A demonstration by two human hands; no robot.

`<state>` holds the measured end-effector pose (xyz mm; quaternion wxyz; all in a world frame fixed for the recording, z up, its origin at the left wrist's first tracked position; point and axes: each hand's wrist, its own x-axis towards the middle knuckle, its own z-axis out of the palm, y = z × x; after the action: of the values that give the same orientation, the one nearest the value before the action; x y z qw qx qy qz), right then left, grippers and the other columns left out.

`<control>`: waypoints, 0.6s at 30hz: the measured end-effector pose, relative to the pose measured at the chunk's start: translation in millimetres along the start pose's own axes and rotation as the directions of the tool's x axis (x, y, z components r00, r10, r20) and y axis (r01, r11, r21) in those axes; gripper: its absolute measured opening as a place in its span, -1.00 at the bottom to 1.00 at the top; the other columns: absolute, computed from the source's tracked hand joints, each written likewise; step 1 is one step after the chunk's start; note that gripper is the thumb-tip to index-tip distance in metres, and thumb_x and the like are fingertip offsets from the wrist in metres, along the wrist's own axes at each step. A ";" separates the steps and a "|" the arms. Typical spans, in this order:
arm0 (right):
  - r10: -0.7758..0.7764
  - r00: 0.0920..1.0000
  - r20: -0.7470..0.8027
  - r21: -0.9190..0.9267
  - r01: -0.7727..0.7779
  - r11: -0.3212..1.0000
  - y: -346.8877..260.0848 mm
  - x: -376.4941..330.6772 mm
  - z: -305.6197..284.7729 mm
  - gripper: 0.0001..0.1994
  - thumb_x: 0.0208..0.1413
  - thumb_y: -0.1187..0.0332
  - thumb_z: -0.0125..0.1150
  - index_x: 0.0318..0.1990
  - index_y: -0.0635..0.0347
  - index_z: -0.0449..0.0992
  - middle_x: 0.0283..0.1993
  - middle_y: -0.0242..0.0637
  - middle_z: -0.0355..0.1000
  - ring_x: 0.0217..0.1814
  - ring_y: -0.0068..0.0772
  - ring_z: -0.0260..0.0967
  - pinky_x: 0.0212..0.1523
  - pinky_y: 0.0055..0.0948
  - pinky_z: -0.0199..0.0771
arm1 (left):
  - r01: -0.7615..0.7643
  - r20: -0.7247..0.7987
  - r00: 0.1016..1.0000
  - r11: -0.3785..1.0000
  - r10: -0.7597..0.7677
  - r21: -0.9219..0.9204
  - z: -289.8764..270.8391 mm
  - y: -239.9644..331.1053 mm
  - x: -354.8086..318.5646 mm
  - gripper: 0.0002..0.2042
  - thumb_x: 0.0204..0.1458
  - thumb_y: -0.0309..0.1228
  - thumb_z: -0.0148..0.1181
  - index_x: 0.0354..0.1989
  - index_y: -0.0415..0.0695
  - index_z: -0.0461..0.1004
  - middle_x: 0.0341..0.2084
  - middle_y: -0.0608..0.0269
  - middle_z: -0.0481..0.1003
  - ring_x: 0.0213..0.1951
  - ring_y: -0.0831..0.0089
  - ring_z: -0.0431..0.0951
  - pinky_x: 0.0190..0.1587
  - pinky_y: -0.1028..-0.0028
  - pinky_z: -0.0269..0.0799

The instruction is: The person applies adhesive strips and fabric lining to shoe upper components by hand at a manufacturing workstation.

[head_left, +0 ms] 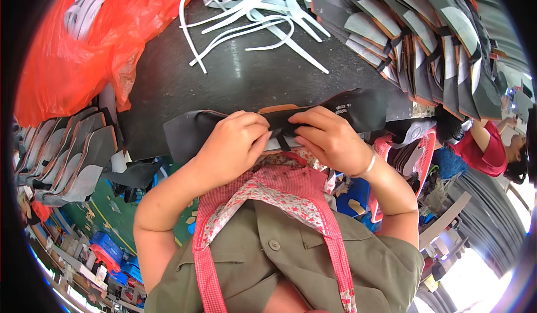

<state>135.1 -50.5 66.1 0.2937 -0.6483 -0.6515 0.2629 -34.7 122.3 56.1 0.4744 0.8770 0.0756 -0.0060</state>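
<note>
The bent fingers of the left hand [238, 142] and right hand [335, 142] pinch the black leather-like piece [362, 112] between them, beside the bench [190, 78]. It looks light, floppy and tough; best held by its rim.

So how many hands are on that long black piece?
2. The left hand is just left of its middle, and the right hand is just right of it on the black piece. No other hand shows there.
</note>
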 end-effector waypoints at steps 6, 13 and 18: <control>0.039 0.997 -0.065 0.039 -0.037 0.999 5.1 4.4 2.0 -0.90 -0.09 0.48 0.34 -0.40 0.27 0.57 -0.17 -0.20 0.45 -0.27 -0.16 0.39 -0.24 -0.25 0.45 | -0.131 0.163 0.981 0.974 0.102 0.184 -0.2 14.9 -10.3 -0.70 -0.11 -0.40 0.33 -0.16 -0.20 0.59 0.00 0.07 0.37 0.02 0.15 0.37 -0.05 0.28 0.49; -0.137 0.988 0.068 -0.170 0.147 0.974 -8.2 -6.9 7.2 -0.71 -0.14 0.39 0.34 -0.22 0.34 0.57 0.00 -0.10 0.39 0.04 -0.11 0.34 0.01 -0.27 0.43 | -0.258 0.125 0.966 0.813 0.227 0.522 20.7 10.1 -19.7 -0.63 -0.20 -0.47 0.26 -0.12 -0.26 0.54 -0.08 0.04 0.42 -0.01 0.16 0.41 -0.07 0.35 0.51; -0.180 0.983 -0.044 -0.412 0.146 0.899 -0.8 -41.4 38.2 -0.58 -0.04 0.39 0.13 0.01 0.42 0.49 0.26 -0.05 0.30 0.37 -0.13 0.17 0.31 -0.20 0.24 | -0.384 0.169 0.908 0.597 0.384 0.705 32.7 17.2 -7.7 -0.68 -0.19 -0.44 0.16 -0.25 -0.38 0.53 -0.15 0.02 0.46 -0.07 0.20 0.43 -0.05 0.34 0.42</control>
<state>106.3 -90.4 38.6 0.1994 -0.6484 -0.7314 0.0697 -37.9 84.8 53.1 0.0792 0.9870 -0.1231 0.0671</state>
